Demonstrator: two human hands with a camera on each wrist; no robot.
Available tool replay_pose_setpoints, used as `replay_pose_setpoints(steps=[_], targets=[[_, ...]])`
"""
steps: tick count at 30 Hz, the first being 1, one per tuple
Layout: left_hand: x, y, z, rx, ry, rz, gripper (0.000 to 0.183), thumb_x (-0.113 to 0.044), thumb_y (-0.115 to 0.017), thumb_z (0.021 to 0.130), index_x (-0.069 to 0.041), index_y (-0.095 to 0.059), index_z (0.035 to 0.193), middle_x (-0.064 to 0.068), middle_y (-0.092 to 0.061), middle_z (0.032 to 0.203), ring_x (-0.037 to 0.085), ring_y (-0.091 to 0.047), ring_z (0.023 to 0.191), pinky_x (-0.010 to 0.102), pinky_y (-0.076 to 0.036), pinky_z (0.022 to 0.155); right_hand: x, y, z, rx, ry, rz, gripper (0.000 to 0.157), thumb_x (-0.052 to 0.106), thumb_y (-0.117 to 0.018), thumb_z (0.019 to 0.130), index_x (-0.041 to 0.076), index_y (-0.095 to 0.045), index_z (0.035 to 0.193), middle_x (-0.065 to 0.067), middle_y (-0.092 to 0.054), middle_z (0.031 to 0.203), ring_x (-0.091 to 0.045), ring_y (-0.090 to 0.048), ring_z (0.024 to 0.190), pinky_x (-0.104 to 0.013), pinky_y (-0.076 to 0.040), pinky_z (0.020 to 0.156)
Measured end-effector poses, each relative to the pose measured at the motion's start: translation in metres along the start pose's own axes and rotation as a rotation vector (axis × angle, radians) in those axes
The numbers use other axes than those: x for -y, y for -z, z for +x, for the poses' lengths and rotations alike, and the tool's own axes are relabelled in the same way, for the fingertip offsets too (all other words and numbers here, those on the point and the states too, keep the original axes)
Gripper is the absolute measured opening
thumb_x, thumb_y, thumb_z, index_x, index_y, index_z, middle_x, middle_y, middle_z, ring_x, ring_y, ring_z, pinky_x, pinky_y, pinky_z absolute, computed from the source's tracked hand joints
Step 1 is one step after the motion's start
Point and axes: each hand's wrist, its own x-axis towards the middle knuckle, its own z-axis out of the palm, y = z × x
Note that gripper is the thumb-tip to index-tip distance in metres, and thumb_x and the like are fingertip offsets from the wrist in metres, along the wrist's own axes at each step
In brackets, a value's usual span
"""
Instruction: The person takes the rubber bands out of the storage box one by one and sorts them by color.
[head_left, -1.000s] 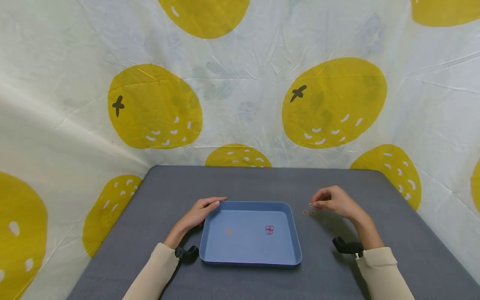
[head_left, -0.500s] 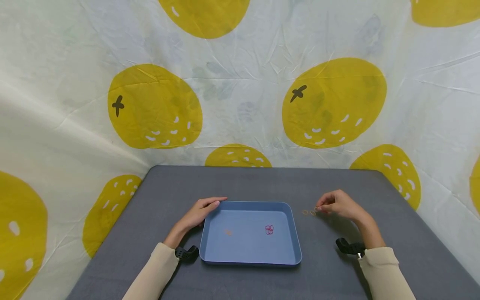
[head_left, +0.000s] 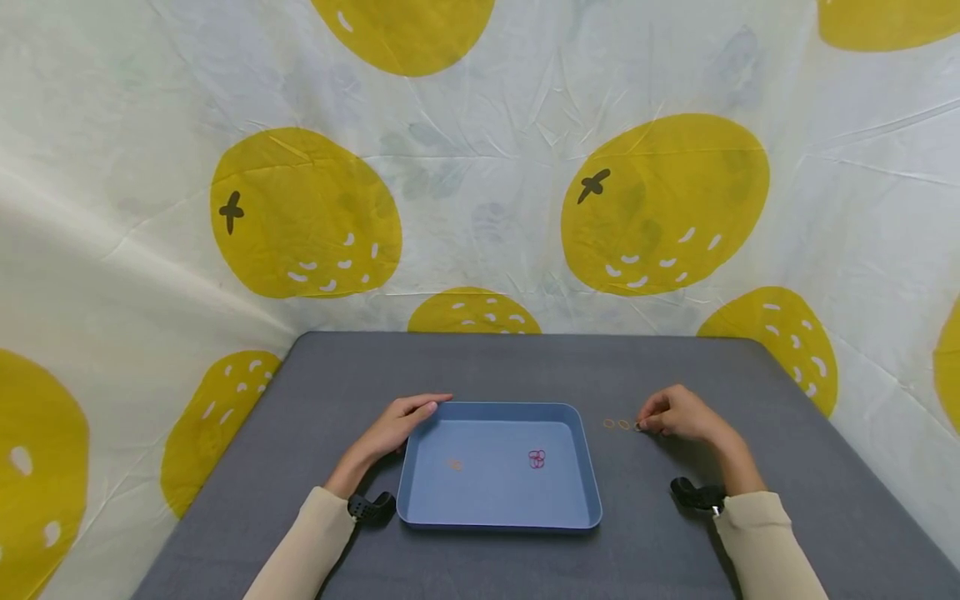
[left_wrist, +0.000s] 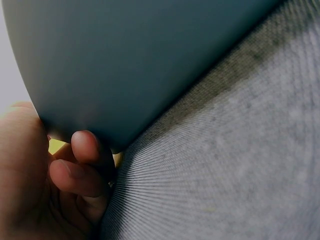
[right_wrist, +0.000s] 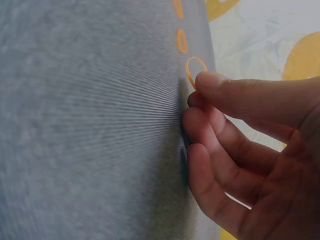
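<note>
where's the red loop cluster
In the head view, the red cluster lies in the right half of the blue tray, right of the small orange item.

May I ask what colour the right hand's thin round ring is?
The thin round ring is orange-yellow, clearest in the right wrist view.

White backdrop [head_left: 480,179] with large yellow rounded shapes [head_left: 307,208] behind a grey table [head_left: 487,367]

Right grip [head_left: 678,413] in fingertip pinch
</note>
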Motion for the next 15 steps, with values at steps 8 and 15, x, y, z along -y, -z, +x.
replay_pose_setpoints(steps=[8, 15], targets=[[0.0002, -0.0002, -0.0008, -0.005, 0.003, -0.009, 0.043, -0.039, -0.050, 0.110, -0.022, -0.060, 0.147, 0.006, -0.061, 0.149, 0.014, -0.068, 0.099, 0.031, -0.055, 0.080, -0.0012, -0.0041, 0.0014, -0.022, -0.025, -0.012, 0.009, 0.005, -0.076, 0.090, -0.003, -0.078, 0.092, -0.007, -0.074, 0.079, -0.011, -0.062, 0.070, -0.028, -0.053, 0.060], [-0.0017, -0.0008, -0.0017, -0.009, -0.008, -0.007, 0.040, -0.039, -0.049, 0.110, -0.025, -0.061, 0.146, 0.002, -0.060, 0.150, 0.026, -0.057, 0.136, 0.047, -0.044, 0.109, -0.0016, -0.0057, 0.0013, -0.040, -0.035, -0.026, 0.008, 0.006, -0.075, 0.090, -0.001, -0.079, 0.092, -0.007, -0.075, 0.081, -0.014, -0.063, 0.072, -0.028, -0.053, 0.061]])
